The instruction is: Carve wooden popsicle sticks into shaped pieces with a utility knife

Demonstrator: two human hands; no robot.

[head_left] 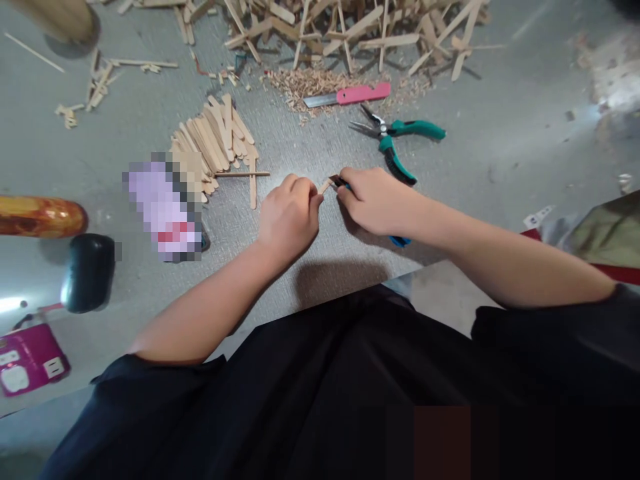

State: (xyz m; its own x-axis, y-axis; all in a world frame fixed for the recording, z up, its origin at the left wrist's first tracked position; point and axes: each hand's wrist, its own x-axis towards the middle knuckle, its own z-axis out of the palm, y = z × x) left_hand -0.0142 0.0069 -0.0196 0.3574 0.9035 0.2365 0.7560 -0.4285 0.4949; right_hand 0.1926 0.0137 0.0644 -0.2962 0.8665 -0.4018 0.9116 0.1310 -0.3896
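The left hand (pixel 289 217) has its fingers closed firmly on a wooden craft stick (pixel 325 186), between both hands; the right hand (pixel 375 200) grips a blue-handled tool (pixel 400 241) (exact kind is hidden) at its tip. Slipping could nick the left fingers.

Loose, softly creased black top (pixel 310 400) with wide elbow-length sleeves (pixel 160 387), forearms (pixel 200 303) bare.

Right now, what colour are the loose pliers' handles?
The pliers' handles are teal green and black, seen best in the head view.
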